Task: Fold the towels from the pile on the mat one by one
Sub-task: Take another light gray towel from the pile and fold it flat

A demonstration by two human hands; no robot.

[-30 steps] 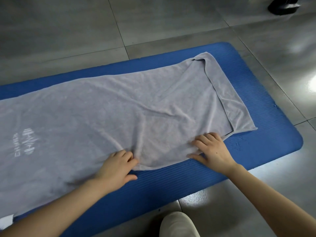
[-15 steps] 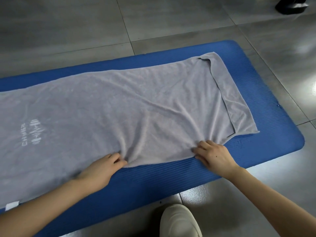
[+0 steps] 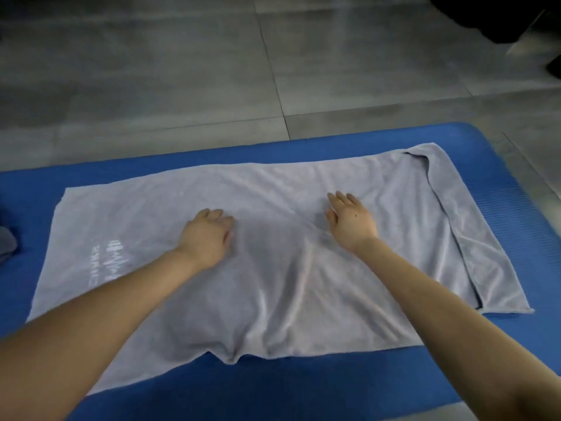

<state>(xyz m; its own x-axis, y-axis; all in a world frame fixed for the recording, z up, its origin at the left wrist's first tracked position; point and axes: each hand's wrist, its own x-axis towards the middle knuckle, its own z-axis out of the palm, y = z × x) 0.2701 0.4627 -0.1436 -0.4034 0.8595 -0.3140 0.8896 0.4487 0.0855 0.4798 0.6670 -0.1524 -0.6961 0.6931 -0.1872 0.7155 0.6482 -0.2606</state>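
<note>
A grey towel point(image 3: 273, 299) lies spread lengthwise on the blue mat point(image 3: 273, 387). Its right end is folded over into a narrow flap, and pale lettering shows near its left end. Wrinkles run through the middle and the near edge bunches slightly. My left hand point(image 3: 206, 235) rests palm down on the towel left of centre, fingers slightly bent. My right hand point(image 3: 352, 217) lies flat on the towel right of centre with fingers straight. Both hands sit in the far half of the cloth and hold nothing.
Grey floor tiles point(image 3: 182, 71) stretch beyond the mat. A bit of grey cloth point(image 3: 6, 244) shows at the left edge on the mat. A dark object point(image 3: 516, 19) sits at the top right corner on the floor.
Both hands left the towel's near edge and moved forward onto the middle of the towel. The view shifted, so the towel's left end is now in sight.
</note>
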